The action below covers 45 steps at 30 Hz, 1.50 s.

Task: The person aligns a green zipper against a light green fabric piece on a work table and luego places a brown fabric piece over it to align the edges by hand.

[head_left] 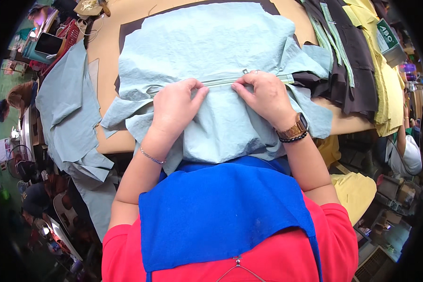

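Note:
A large pale blue fabric panel lies spread over the table, with a zipper running across it from left to right. My left hand pinches the zipper's near edge, thumb and forefinger together. To its right, my right hand pinches the same edge, its fingers beside the metal zipper slider. The fabric below the zipper drapes over the table's near edge toward my blue apron. What lies under my curled fingers is hidden.
Dark fabric with green-edged zippers and yellow fabric pieces hang at the tan table's right side. More pale blue pieces hang off its left. A tablet-like device sits at upper left. A person in white is at far right.

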### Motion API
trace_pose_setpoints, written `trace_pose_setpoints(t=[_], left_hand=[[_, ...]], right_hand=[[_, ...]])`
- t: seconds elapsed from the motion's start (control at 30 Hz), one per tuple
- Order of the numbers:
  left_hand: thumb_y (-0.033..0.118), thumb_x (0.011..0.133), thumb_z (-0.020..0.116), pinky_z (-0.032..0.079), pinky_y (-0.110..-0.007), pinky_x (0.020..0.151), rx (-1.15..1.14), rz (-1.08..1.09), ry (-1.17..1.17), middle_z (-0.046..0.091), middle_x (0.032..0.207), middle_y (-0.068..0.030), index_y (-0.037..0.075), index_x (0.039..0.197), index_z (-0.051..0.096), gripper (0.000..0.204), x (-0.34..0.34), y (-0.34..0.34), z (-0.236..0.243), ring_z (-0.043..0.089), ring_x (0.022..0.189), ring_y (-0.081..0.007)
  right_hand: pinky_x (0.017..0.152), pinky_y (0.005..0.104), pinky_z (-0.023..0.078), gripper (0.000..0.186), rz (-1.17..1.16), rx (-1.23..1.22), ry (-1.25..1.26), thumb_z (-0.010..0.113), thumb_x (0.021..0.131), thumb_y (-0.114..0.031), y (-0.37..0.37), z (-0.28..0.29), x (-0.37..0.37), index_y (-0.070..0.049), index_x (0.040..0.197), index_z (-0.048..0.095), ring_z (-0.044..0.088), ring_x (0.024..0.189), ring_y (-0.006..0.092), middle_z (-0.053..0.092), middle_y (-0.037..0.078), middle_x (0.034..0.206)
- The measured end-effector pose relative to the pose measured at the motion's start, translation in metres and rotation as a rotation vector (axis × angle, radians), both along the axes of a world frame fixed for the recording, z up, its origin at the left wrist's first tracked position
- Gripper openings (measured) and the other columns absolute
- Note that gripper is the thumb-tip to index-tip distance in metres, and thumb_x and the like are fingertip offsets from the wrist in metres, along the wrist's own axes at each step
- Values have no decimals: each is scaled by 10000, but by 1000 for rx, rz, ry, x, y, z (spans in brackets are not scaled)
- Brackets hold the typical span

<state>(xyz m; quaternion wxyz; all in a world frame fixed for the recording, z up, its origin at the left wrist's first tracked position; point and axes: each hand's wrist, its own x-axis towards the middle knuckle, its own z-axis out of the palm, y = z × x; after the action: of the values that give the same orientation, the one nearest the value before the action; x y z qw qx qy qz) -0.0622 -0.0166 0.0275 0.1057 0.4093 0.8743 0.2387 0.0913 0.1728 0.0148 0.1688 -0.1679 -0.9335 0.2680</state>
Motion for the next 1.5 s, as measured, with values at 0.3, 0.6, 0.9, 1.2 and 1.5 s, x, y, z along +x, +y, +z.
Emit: trace_pose_setpoints(t=[0.3,0.6,0.9,1.2,1.5], left_hand=[[351,924,793,537,-389,624,1,0,-7,748,729,-96,115,979,822,245,-1,3,1,707,623,-256],[343,933,779,527,-386,609,-29,-1,7,722,683,-86,119,979,819,232,-1,5,3,691,593,-248],[348,929,775,550,-405,641,-26,9,11,763,756,-93,128,977,815,229,-1,5,0,724,649,-273],[355,936,770,558,-400,776,-40,-93,234,770,957,-82,133,990,798,230,6,8,2,744,886,-263],[542,978,687,454,-466,1074,-6,-431,293,646,1414,-172,23,1427,643,689,44,0,3,599,1324,-326]], right_hand=[[744,446,576,185,1,-62,-25,787,907,-275,3,2,0,-90,911,803,729,805,328,736,133,819],[742,449,576,183,-4,-95,-36,787,908,-268,3,6,-1,-87,892,804,732,796,338,745,141,822],[735,449,575,189,-7,-43,-28,794,906,-278,3,4,-2,-90,883,791,730,793,330,735,125,804],[713,438,571,194,-18,-22,-20,804,896,-284,3,0,-2,-91,893,792,723,766,317,741,118,814],[678,440,563,148,12,226,-8,772,934,-258,-3,13,11,-110,928,768,720,743,317,724,102,805]])
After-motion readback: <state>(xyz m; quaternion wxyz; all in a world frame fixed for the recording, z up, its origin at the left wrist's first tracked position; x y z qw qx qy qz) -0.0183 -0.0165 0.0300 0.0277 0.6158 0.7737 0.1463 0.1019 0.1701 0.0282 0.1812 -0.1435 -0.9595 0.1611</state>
